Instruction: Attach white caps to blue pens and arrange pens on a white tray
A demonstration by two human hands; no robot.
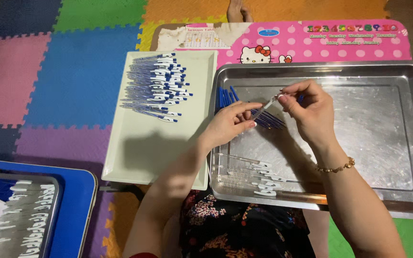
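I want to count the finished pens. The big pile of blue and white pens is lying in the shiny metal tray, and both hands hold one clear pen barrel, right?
Not quite. In the head view the pile of blue and white pens lies on the pale rectangular plastic tray, not the shiny metal tray. The left hand and right hand do hold one clear pen barrel.

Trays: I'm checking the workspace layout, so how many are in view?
3: a white tray left of centre holding assembled pens, a steel tray under both hands, and a third steel tray cut off at bottom left.
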